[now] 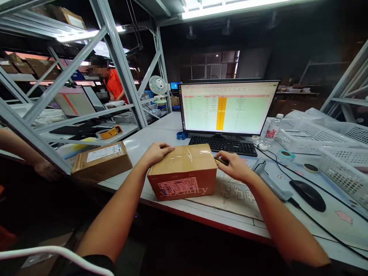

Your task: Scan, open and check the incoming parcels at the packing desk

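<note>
A taped cardboard box (184, 159) sits near the table's front edge, a shipping label on its front side. My left hand (156, 153) lies on its top left edge, fingers stretched out over the cardboard. At the box's right edge, my right hand (234, 165) is closed round a yellow and black box cutter (220, 160). The cutter's tip is against or close beside the box's upper right corner; its blade I cannot make out. Clear tape (188, 151) runs across the box top. Behind the box is a black keyboard (221, 145).
A second labelled box (102, 161) stands to the left. On the right are a barcode scanner (270, 182), a black mouse (307, 195), a bottle (274, 128) and white baskets (342, 168). The monitor (227, 109) stands behind. A co-worker (113, 82) is beyond the rack; another person's arm (25, 149) shows left.
</note>
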